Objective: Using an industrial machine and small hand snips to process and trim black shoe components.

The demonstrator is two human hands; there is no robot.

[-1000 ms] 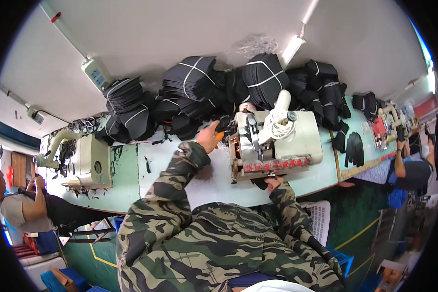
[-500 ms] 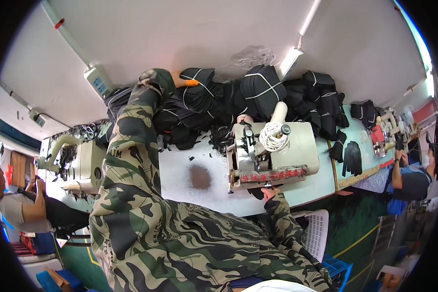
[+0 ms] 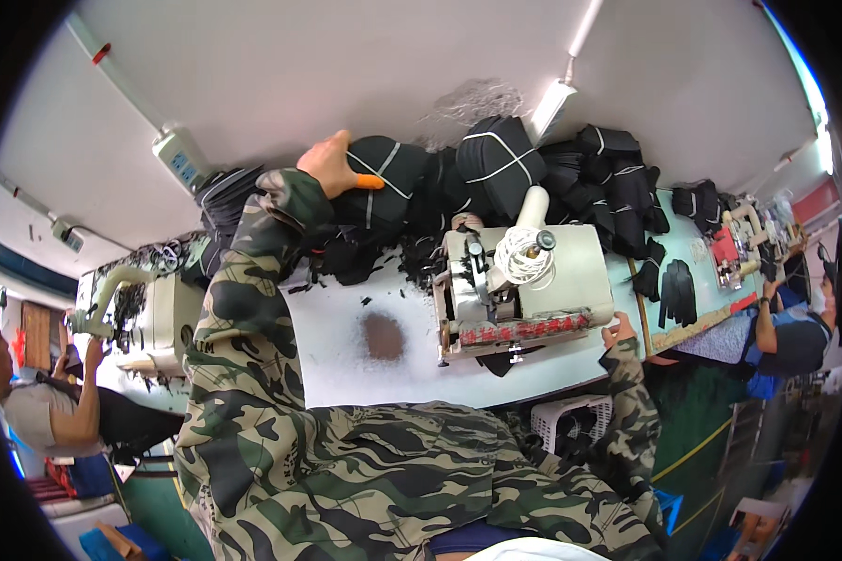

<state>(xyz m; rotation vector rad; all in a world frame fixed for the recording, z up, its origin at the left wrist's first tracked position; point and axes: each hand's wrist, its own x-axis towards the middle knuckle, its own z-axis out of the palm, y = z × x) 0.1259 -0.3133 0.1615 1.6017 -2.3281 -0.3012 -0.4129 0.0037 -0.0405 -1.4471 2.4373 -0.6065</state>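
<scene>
Black bundle (image 3: 395, 172) against left hand (image 3: 327, 168)

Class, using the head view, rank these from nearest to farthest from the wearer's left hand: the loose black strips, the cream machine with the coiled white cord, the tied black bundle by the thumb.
From the left hand:
1. Tied black bundle: right at the hand.
2. Cream machine: right of centre.
3. Loose black strips: farther right, beyond the machine.

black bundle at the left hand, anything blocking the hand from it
Nothing visible: the left hand is at the left edge of the bundle, its orange-covered thumb across the front. Whether it grips firmly, I cannot tell.
</scene>
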